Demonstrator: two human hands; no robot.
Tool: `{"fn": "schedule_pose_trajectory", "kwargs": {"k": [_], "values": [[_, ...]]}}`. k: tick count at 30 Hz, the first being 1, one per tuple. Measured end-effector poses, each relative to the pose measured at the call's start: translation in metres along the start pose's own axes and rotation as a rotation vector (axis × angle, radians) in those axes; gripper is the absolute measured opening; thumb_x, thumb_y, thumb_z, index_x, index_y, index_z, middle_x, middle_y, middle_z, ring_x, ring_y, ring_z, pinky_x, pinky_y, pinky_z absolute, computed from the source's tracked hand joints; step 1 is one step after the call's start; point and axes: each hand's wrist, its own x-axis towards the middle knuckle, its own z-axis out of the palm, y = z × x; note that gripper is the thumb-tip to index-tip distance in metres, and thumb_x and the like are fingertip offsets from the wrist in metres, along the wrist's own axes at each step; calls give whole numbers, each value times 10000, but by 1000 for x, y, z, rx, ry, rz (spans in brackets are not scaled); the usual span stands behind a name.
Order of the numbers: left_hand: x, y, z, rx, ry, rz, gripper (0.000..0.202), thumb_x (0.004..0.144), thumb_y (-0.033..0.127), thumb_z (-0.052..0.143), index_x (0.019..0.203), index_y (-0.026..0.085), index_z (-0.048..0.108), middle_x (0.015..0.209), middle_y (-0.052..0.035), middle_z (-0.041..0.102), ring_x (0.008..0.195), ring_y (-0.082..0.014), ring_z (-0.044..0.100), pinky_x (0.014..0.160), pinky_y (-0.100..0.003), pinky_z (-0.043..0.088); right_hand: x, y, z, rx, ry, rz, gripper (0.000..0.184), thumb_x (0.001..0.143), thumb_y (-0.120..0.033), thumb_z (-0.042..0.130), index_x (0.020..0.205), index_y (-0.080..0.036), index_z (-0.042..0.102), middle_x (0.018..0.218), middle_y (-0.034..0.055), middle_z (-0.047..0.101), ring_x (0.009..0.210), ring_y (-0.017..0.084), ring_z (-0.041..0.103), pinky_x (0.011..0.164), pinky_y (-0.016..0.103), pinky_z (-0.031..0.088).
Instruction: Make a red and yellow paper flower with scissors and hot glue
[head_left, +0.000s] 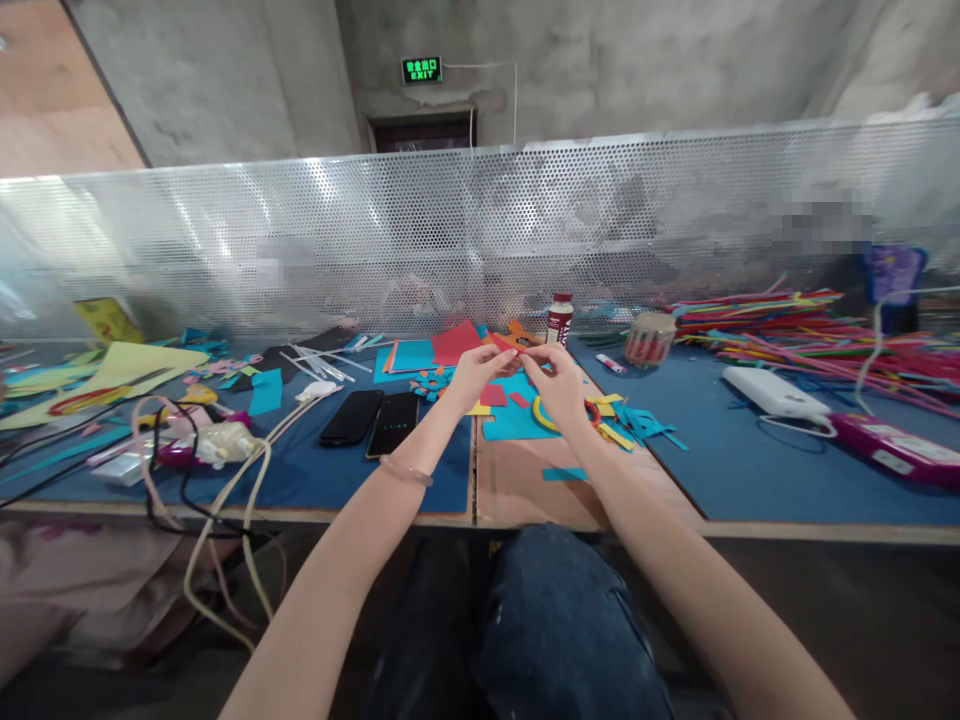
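Observation:
Both of my hands meet over the middle of the table, pinching a small piece of red paper [504,344] between them. My left hand [480,372] grips its left side, fingers closed. From the right, my right hand [553,378] holds the other side between thumb and fingers. Below them lie a blue paper sheet [517,428], small red paper pieces [493,396] and a yellow ring [541,412], partly hidden by my right hand. A larger red sheet [456,343] lies on a stack of coloured paper just behind my left hand.
Two phones [351,417] lie left of my arm, near pale cables [259,470]. A dark red bottle [559,318] and a clear jar [650,340] stand behind my hands. Several coloured strips [757,320], a white power bank [775,390] and a purple device [896,447] are on the right.

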Motion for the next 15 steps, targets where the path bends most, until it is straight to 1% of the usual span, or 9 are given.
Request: {"fn": "schedule_pose_trajectory", "kwargs": {"k": [3, 8, 11, 15], "values": [[-1, 1, 0, -10, -9, 3, 294, 680, 416, 685, 712, 131, 617, 737, -45, 664, 726, -147, 629, 755, -332, 500, 0, 1, -1, 33, -3, 19, 191, 793, -366, 564, 821, -188, 628, 882, 55, 596, 798, 165, 559, 658, 274, 458], [-1, 2, 0, -18, -32, -2, 268, 693, 393, 682, 722, 133, 620, 754, -47, 665, 742, -150, 628, 763, -340, 502, 1, 3, -1, 106, -40, 86, 254, 776, -429, 567, 821, -182, 607, 758, 23, 599, 573, 121, 516, 532, 261, 437], [0, 2, -1, -13, -36, -7, 262, 687, 386, 688, 734, 136, 626, 751, -44, 661, 751, -154, 629, 761, -339, 502, 0, 4, -1, 139, -65, 125, 272, 765, -451, 570, 798, -183, 599, 716, 12, 594, 537, 110, 501, 513, 253, 433], [0, 2, -3, -9, -39, -5, 273, 668, 370, 707, 813, 147, 646, 785, -40, 659, 772, -157, 629, 762, -334, 500, 1, 5, -1, 170, -91, 168, 289, 744, -469, 582, 773, -182, 597, 697, 10, 592, 528, 109, 503, 497, 248, 431]]}}
